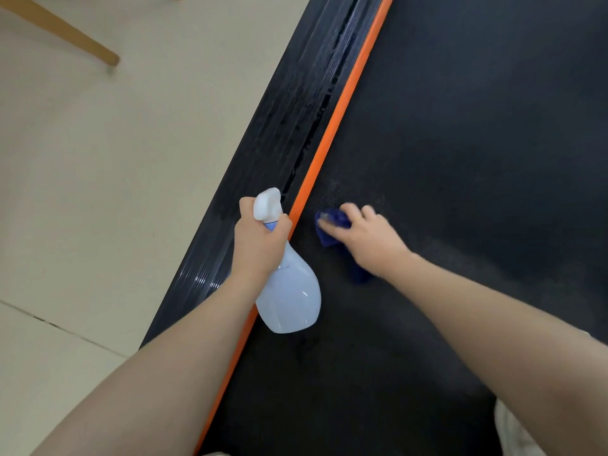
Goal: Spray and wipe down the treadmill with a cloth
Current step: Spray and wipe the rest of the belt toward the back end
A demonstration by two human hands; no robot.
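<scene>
Left hand [260, 240] is wrapped around the neck of the spray bottle [289, 291], fingers curled just under the white trigger head [268, 204]; bottle body hangs down and toward the camera, translucent pale blue, tilted, over the orange stripe [345, 103]. Nozzle end points away from the camera, up along the side rail [289, 126]. Right hand [365, 230] is on the blue cloth [332, 225], palm down, fingers spread and bent over it, pressing it onto the treadmill belt [477, 159]; whether the fingers pinch the fabric or only press it flat, can't tell, the hand is motion-blurred. Cloth is bunched, part sticks out ahead of the fingertips toward the stripe, another part trails out under the wrist. It sits on the belt just right of the orange stripe, near the bottle head but not touching it. Belt is dark and textured, with a lighter misted-looking patch just beyond the cloth. Side rail is black, ribbed, glossy, with wet-looking streaks along its grooves. Left of the treadmill: beige tiled floor [98, 192], with a wooden furniture leg [65, 31] at top left, well apart from the treadmill. Both forearms are bare. A bit of light fabric shows at the bottom right corner, unclear what it is.
</scene>
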